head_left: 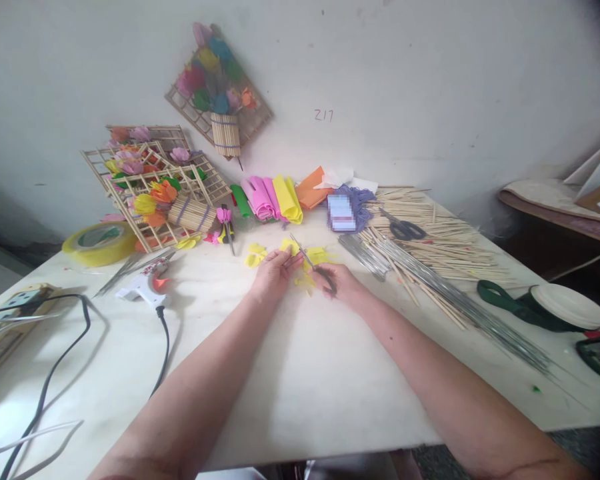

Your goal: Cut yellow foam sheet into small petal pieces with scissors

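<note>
My left hand pinches a small yellow foam piece at the middle of the white table. My right hand grips small black-handled scissors, whose blades point up and left to the yellow piece. More yellow foam scraps lie around both hands.
Rolled foam sheets in green, pink, yellow and orange lie behind. Wooden racks with foam flowers stand at the back left beside a yellow tape roll and a glue gun with its cable. Wooden sticks, metal wires and larger scissors lie right.
</note>
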Action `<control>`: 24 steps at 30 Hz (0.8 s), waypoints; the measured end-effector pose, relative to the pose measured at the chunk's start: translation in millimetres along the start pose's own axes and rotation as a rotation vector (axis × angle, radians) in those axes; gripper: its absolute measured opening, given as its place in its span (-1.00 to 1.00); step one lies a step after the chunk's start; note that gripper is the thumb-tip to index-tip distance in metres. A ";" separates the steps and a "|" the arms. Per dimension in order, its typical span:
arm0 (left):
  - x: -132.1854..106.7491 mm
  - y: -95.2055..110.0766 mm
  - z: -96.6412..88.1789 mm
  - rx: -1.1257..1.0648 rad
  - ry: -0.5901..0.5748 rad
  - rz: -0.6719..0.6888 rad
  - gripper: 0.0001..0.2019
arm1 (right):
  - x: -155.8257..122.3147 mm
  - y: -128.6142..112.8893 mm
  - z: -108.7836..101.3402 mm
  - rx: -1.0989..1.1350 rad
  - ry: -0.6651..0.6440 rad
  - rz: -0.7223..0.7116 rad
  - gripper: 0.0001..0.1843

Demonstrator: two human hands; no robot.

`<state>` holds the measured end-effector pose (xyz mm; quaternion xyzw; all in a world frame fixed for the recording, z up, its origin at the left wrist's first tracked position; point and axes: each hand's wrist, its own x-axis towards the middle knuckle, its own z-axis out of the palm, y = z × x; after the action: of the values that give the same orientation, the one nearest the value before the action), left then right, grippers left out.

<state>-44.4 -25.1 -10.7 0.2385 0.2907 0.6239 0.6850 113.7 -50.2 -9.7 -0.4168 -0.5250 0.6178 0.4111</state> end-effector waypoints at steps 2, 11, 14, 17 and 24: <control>0.2 0.1 -0.2 0.001 -0.004 0.002 -0.86 | -0.2 -0.3 -0.3 -0.005 0.000 0.004 -0.65; 0.2 0.8 2.0 0.008 0.005 0.006 -0.87 | 0.1 -0.8 0.0 0.045 -0.003 0.022 -0.65; 0.1 0.6 3.1 0.013 0.031 0.018 -0.89 | 1.7 0.2 -1.6 0.053 -0.012 0.034 -0.65; -0.2 0.7 3.7 0.018 0.036 0.024 -0.90 | 2.1 -0.2 -3.6 0.043 -0.037 0.033 -0.65; -2.1 1.6 4.0 0.044 0.021 0.021 -0.88 | -1.2 -2.7 -7.2 -0.067 -0.076 0.017 -0.64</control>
<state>-42.8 -26.9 -6.5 0.2499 0.3092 0.6271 0.6698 121.1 -48.8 -7.6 -0.4112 -0.5571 0.6185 0.3714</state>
